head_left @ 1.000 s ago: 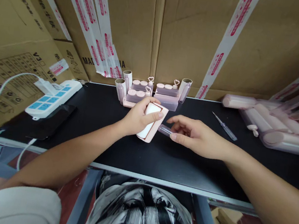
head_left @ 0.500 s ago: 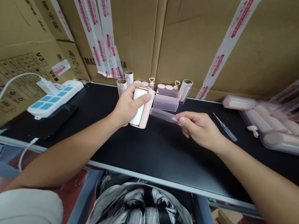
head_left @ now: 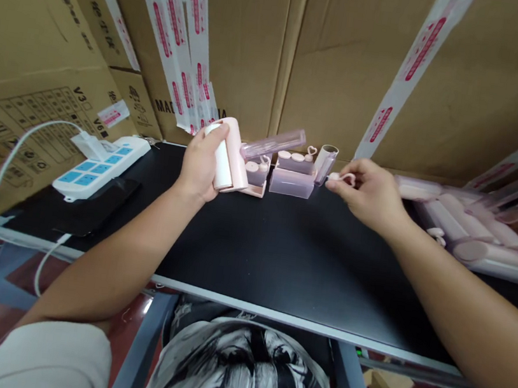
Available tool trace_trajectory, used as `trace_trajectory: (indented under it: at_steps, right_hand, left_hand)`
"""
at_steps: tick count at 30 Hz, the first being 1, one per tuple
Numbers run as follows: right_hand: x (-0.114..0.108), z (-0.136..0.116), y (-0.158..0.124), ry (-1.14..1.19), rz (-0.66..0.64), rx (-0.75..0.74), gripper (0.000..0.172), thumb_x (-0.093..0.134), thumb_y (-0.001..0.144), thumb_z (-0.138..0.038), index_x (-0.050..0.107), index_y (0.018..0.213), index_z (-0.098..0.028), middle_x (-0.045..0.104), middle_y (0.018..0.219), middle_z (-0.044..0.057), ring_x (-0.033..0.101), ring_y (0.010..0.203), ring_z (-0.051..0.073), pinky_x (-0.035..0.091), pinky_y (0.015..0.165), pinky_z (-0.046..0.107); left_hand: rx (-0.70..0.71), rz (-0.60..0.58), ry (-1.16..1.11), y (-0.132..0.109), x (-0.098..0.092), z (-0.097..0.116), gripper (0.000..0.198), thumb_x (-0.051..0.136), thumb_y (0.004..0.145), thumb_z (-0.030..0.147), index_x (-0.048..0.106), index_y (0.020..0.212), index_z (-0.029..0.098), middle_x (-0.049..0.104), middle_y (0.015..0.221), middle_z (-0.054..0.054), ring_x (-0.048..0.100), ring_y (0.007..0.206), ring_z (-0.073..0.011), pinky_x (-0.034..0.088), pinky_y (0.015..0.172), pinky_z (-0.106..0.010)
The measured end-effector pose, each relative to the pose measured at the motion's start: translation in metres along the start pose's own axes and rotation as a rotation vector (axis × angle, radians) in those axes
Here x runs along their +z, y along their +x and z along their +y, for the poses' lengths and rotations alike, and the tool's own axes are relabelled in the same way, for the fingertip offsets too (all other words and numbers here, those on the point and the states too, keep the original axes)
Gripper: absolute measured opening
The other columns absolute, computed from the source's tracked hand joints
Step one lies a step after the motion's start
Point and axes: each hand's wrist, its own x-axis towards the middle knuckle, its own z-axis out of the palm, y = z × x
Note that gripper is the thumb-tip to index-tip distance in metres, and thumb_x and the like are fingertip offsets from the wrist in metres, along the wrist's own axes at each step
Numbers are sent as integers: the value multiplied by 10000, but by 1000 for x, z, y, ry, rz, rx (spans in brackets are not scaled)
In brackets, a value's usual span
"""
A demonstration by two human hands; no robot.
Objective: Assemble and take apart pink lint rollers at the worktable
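My left hand (head_left: pixel 200 166) is wrapped round a pink case with a white roller (head_left: pixel 223 162) in it. A clear pinkish cover (head_left: pixel 275 144) sticks out from the case, tilted up to the right. My right hand (head_left: pixel 369 193) pinches a small pink piece with a heart-shaped loop (head_left: pixel 342 179), held apart from the case. Behind the hands, a pink and clear box (head_left: pixel 292 182) stands on the black table, with round pink caps and another heart loop at its top. Beside it stands an upright roller (head_left: pixel 325 163).
A white power strip (head_left: pixel 101 168) and a dark flat device (head_left: pixel 97 213) lie at the left. Several pink rollers (head_left: pixel 488 242) are piled at the right. Cardboard (head_left: pixel 344 71) rises behind the black table (head_left: pixel 251 251). A grey metal edge runs along the front.
My left hand has moved left and up with the case, which now tilts. The clear cover has left my right hand and projects from the case. My right hand, moved right, now holds the heart-loop piece.
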Motion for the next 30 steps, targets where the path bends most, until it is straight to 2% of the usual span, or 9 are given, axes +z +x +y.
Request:
trace_trajectory:
  at_steps: [3, 8, 12, 16, 19, 22, 25, 27, 30]
  right_hand:
    - [17, 15, 29, -219, -146, 18, 234, 800, 762, -393, 690, 760, -186, 607, 662, -14, 492, 618, 142, 375, 612, 293]
    - [42, 32, 54, -280, -133, 84, 203, 708, 820, -357, 707, 767, -161, 618, 645, -2, 492, 588, 137, 352, 598, 303]
    - [44, 35, 52, -310, -163, 75, 157, 749, 793, -316, 715, 790, -162, 630, 647, -1, 518, 608, 146, 354, 611, 303]
    - [33, 18, 37, -269, -126, 45, 288, 785, 806, -373, 724, 1014, -184, 562, 566, -57, 464, 533, 130, 336, 561, 279]
    - [28, -9, 13, 19, -107, 40, 281, 755, 847, -461, 712, 930, -196, 578, 628, -40, 469, 509, 110, 355, 504, 258]
    - [36, -33, -17, 370, -345, 164, 376, 790, 822, -536, 717, 995, -211, 660, 801, 0, 584, 568, 130, 469, 494, 264]
    - [52, -39, -41, 532, -586, 247, 363, 886, 749, -439, 728, 966, -196, 687, 889, 16, 638, 655, 134, 565, 587, 280]
    - [61, -34, -51, 588, -674, 296, 326, 906, 726, -352, 732, 943, -182, 683, 891, 10, 648, 693, 128, 584, 637, 276]
    - [69, -24, -59, 652, -708, 389, 333, 909, 690, -262, 712, 946, -181, 670, 875, -6, 658, 717, 130, 596, 657, 276]
  left_hand:
    - [43, 11, -39, -1, 1, -2, 521, 832, 742, 543, 559, 1059, 233, 699, 754, 3, 721, 684, -200, 623, 650, -332]
    - [34, -18, -26, -6, 4, -5, 534, 825, 747, 546, 543, 1074, 232, 728, 829, -17, 727, 698, -196, 602, 626, -316]
    - [-6, -68, 13, -9, 2, -3, 487, 809, 769, 500, 534, 1061, 224, 700, 781, 1, 689, 620, -172, 595, 600, -315]
    - [-215, -294, 167, -17, 3, -2, 492, 836, 746, 429, 524, 1061, 217, 686, 756, -2, 695, 604, -198, 569, 570, -325]
    - [-363, -507, 341, -26, 6, -6, 520, 881, 702, 411, 549, 1046, 206, 698, 802, -21, 680, 622, -185, 528, 559, -290]
    - [-383, -742, 560, -32, 9, -13, 465, 877, 709, 449, 634, 997, 176, 697, 834, -33, 633, 638, -150, 474, 552, -248]
    - [-402, -936, 719, -34, 11, -21, 456, 856, 717, 497, 701, 975, 155, 709, 860, -40, 626, 673, -153, 456, 575, -244]
    - [-430, -991, 773, -33, 10, -26, 469, 851, 704, 531, 724, 955, 156, 714, 850, -35, 622, 672, -154, 439, 579, -244]
    - [-441, -1034, 843, -30, 7, -32, 469, 851, 684, 573, 734, 887, 167, 685, 779, -10, 581, 632, -143, 392, 559, -242]
